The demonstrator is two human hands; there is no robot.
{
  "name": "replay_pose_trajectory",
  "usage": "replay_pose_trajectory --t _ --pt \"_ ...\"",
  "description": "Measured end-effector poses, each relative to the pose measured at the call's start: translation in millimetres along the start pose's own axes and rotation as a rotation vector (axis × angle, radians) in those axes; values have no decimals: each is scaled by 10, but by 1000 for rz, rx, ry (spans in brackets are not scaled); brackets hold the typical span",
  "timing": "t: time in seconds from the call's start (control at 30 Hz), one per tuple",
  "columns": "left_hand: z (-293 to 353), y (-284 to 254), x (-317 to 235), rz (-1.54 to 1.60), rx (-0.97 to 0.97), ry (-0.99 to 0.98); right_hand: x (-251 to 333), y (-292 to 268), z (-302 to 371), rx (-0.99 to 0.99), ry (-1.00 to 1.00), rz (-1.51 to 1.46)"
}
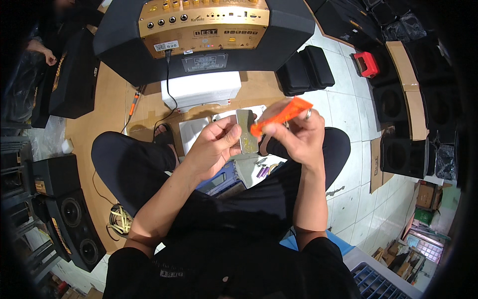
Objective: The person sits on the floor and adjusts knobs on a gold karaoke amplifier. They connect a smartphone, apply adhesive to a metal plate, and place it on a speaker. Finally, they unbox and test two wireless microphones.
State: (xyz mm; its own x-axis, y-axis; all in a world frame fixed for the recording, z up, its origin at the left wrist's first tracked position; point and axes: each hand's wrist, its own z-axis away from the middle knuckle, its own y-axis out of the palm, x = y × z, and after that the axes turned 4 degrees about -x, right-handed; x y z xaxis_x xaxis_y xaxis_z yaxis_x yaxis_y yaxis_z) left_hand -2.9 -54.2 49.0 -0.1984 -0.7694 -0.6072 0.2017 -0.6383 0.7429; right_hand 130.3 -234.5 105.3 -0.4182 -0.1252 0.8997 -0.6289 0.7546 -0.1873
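Head view: small, flat, grey rectangular plate [247,133] with yellowish streaks was held mid-view. Left hand [215,144]: thumb and fingers clamped on the plate's left edge. Right hand [304,139]: thumb and fingers closed around a bright-orange, flattened tube [285,114], its tip just beside the plate's right edge; contact could not be told. Beyond lay a white, foam-like block [201,88], then a black speaker cabinet [119,47] with a gold control panel [174,33]. Orange-handled, pen-shaped tool [133,103] lay left of the block.

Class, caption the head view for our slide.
The left hand holds a flat plate while the right hand holds an orange tube beside it.
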Motion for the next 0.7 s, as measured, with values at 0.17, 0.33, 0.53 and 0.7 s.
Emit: replay_pose_trajectory --t 0.17,0.33,0.53,0.7 --pt "22 49 -22 -6 30 16 24 0 -54 18 -19 -40" --pt "21 43 -10 -10 29 -2 10 58 -83 -91 16 -11" --pt "27 13 10 -10 20 20 7 -34 -31 84 -55 -30" --pt "24 29 16 -28 26 -2 29 51 -73 -69 24 -57"
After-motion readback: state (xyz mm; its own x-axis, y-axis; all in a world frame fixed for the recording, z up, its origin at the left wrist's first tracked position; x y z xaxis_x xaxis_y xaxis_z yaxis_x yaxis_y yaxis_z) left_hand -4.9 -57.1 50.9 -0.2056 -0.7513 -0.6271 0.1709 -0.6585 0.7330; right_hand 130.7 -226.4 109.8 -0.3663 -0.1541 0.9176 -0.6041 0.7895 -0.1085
